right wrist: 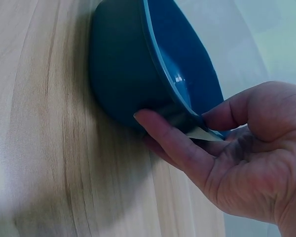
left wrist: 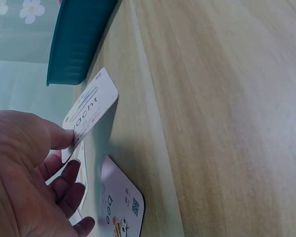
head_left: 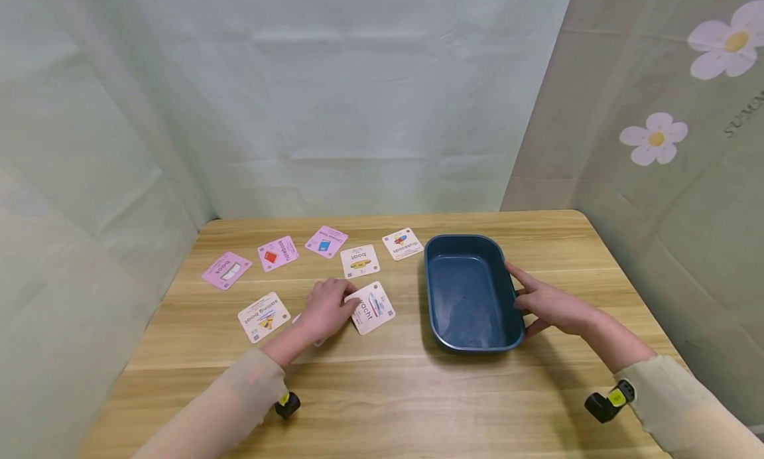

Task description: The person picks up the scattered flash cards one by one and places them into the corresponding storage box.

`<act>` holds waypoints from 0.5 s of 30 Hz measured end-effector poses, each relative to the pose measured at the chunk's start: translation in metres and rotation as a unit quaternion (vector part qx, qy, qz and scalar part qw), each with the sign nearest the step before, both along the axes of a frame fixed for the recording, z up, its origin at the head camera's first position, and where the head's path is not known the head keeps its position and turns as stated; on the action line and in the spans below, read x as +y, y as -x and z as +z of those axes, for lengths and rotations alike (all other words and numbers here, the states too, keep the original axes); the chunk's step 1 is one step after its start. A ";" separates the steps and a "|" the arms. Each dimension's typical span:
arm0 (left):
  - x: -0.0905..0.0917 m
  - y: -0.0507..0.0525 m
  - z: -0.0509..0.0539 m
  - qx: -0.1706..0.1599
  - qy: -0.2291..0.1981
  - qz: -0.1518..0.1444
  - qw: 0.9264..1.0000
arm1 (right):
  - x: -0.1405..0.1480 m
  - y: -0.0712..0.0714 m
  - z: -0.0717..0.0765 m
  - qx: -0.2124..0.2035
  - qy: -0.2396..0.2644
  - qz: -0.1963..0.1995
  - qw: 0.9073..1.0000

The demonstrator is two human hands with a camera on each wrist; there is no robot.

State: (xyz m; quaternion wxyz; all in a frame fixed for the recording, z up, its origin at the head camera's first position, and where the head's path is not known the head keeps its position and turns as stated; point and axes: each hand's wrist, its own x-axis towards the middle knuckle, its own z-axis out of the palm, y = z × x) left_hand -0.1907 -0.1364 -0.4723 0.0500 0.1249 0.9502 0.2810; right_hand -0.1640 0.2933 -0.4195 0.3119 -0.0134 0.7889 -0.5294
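My left hand (head_left: 325, 310) pinches a square picture card printed "yacht" (head_left: 376, 306) between thumb and fingers. In the left wrist view the yacht card (left wrist: 94, 106) is tilted up off the table. Under that hand lies a bee card (left wrist: 121, 197), mostly hidden in the head view. My right hand (head_left: 552, 306) grips the right side of a dark blue plastic bin (head_left: 471, 300), which has nothing in it. In the right wrist view the thumb is at the bin's rim and the fingers lie along its outer wall (right wrist: 121, 64).
Pink cards lie at the back left: book (head_left: 227, 270), notebook (head_left: 278, 253) and Chinese book (head_left: 326, 241). White-bordered cards show a boat (head_left: 360, 261), a spaceship (head_left: 402, 244) and a sailing boat (head_left: 264, 317). Curtains hang around the wooden table (head_left: 382, 406).
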 end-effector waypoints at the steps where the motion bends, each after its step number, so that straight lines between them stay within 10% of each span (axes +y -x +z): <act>1: 0.000 0.000 0.001 -0.004 -0.003 0.002 1.000 | 0.000 0.000 0.000 -0.002 0.002 -0.002 1.000; 15: -0.002 0.002 0.007 -0.052 -0.021 0.016 0.998 | 0.000 -0.001 0.001 -0.009 0.007 -0.009 1.000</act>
